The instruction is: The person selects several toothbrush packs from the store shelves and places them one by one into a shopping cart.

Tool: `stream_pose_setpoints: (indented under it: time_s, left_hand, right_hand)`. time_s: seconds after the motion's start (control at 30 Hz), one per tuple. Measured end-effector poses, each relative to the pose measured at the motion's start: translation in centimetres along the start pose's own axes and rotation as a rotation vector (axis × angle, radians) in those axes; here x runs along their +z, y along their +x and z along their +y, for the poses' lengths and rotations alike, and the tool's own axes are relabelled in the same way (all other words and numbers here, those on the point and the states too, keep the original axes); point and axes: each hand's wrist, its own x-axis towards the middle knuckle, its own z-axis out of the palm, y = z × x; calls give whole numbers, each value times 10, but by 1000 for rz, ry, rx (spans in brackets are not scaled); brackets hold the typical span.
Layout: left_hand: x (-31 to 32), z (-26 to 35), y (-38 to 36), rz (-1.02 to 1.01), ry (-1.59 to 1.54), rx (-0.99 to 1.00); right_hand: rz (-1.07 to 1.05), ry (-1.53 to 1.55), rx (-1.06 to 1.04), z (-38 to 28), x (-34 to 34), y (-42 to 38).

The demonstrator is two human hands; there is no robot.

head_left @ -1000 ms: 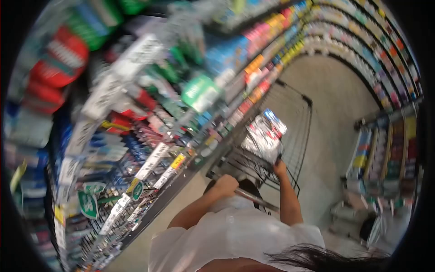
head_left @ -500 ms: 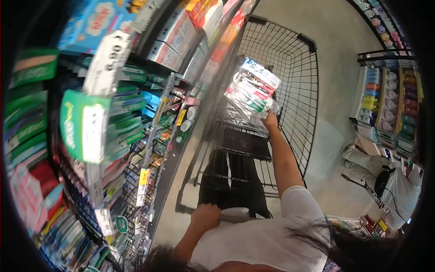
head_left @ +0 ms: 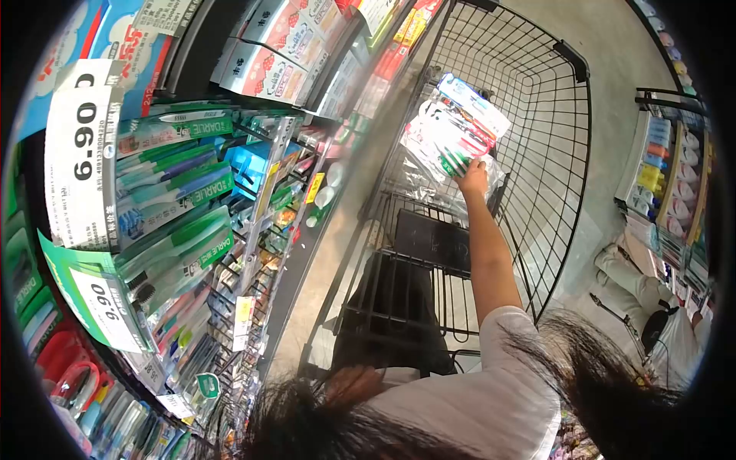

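Observation:
My right hand reaches down into a black wire shopping cart. Its fingers are closed on the near edge of several flat packages in clear plastic, with white, blue, red and green printing. What lies inside the packages cannot be made out. At the near end of the cart, my left hand rests at the handle, largely hidden behind dark hair. A black panel lies between the handle and the packages.
A shelf rack close on the left holds green-labelled toothbrush packs and price tags reading 6.90. White boxes with red strawberries stand above. Across the aisle are more goods and a person in light clothes.
The view has swung left, so cart and packages appear farther right. My right hand has gone from reaching at the packages' edge to gripping it. Hair now covers much of my left hand.

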Motion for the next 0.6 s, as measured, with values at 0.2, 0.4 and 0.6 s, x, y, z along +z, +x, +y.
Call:
stream_pose_setpoints:
  time_s: [0.2,0.4,0.6]
  left_hand:
    - [-73,0,40,134,-7,-28]
    - [-49,0,21,27,-121,-46]
    - [-55,-6,30,-63,-119,23]
  right_hand:
    - [-74,128,-96,1,6,-6]
    - [-410,283,-280,38,36,9]
    - [-700,731,-45,32,-87,-76]
